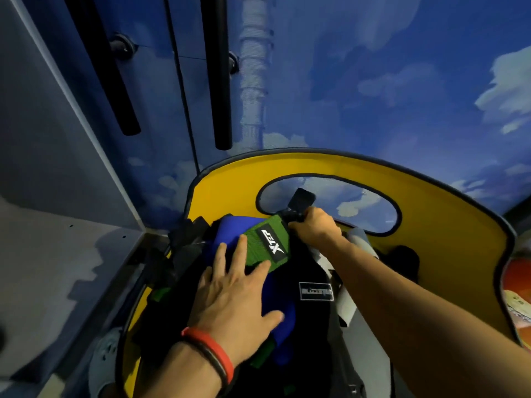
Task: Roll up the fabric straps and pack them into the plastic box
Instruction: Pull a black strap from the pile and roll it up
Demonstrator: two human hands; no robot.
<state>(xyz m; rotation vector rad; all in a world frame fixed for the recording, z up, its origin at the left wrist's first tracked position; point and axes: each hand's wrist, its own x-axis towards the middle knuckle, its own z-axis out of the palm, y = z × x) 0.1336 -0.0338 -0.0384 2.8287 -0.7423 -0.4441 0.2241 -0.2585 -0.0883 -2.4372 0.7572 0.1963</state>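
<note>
A green fabric strap with a black and white label lies on a heap of blue fabric and black fabric. My left hand lies flat on the heap, fingers spread and straight, its fingertips touching the green strap's near edge. My right hand grips the strap's black end piece at the far end of the strap. The heap fills a yellow container with a dark rim and an oval cut-out in its far wall.
Blue doors with two long black bar handles stand at the back left. A sky-and-clouds wall rises behind the container. A grey floor lies at the left. A white-grey strap runs under my right forearm. An orange object sits at the right edge.
</note>
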